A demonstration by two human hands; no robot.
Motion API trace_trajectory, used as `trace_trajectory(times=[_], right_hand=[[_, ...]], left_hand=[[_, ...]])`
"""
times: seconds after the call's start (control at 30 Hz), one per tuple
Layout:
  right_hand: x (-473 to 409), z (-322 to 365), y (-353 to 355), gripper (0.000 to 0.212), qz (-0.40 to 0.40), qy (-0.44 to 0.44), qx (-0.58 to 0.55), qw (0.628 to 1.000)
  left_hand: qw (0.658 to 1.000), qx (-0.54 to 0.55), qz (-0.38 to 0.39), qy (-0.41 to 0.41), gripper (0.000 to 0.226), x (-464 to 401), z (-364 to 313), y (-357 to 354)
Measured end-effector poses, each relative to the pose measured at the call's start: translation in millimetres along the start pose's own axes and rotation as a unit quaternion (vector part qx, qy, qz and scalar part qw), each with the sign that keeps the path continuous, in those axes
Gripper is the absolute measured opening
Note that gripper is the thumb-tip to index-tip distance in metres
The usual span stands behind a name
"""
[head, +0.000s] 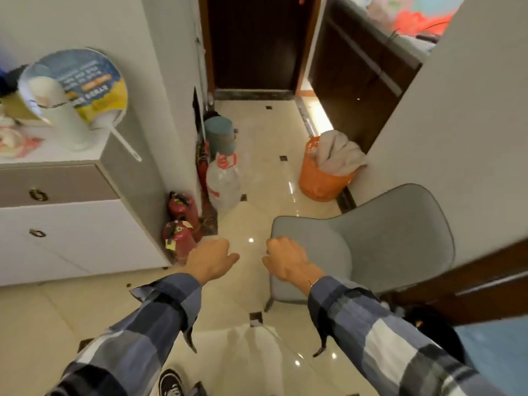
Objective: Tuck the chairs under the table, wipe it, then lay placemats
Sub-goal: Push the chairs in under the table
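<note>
Setting: tiled floor (265,144) of a narrow passage, glossy and cream with small dark insets; a dark door (254,44) closes the far end.
Left side: white cabinet (57,241) with ring pulls, a round fan (94,84) lying on its top with the handle past the edge.
Floor, left wall: two red fire extinguishers (180,224) at the cabinet corner; beyond them a clear water jug (224,181) with a red cap.
Floor, right wall: orange basket (320,178) holding a grey cloth.
Task item: grey chair (371,235), standing beside the right-hand wall, seat facing the person. No table or placemats are in view.
Left hand (210,260): fingers loosely curled, holding nothing, in the air just left of the chair seat and apart from it.
Right hand (287,257): fingers curled, over the front left corner of the seat. Whether it grips the seat edge or only hovers above it cannot be told.
Step in hand (judged): fetching the chair, the first part of the task.
Method (judged): take hold with both hands, one on the seat edge and one on the backrest. Lift rather than drag, as the floor looks slick and would mark. Turn away from the basket and the jug. Carry it backrest-first, then slide the seat under the table.
</note>
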State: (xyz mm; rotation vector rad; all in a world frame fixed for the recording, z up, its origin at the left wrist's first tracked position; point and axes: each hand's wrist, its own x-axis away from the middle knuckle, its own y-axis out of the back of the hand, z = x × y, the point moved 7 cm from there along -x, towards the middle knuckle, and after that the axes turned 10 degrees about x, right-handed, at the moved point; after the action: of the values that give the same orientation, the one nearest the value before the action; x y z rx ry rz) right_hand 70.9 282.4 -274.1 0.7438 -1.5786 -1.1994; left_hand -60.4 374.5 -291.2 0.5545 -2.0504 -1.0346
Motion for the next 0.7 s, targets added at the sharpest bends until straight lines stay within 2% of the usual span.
trace_trajectory(times=[0.13,0.27,0.47,0.7], right_hand=[[36.3,-121.9,-12.2,0.032,0.009,-0.074,0.002,0.997],[55.1,-202.8,-20.3,0.028,0.005,-0.13,-0.002,0.991],[67.6,-301.2,-26.8,0.031,-0.005,-0.159,0.023,0.987],[67.2,-425.2,-41.3,0.037,0.051,-0.17,0.079,0.981]], left_hand=[[0.998,-0.02,0.023,-0.056,0.042,-22.6,-120.3,-34.3],[0.993,-0.029,0.058,-0.096,0.039,-45.4,-201.9,-57.9],[0.986,-0.043,0.083,-0.14,0.04,-84.0,-290.6,-79.9],[0.978,-0.022,0.124,-0.165,0.035,-142.4,-394.4,-127.4]])
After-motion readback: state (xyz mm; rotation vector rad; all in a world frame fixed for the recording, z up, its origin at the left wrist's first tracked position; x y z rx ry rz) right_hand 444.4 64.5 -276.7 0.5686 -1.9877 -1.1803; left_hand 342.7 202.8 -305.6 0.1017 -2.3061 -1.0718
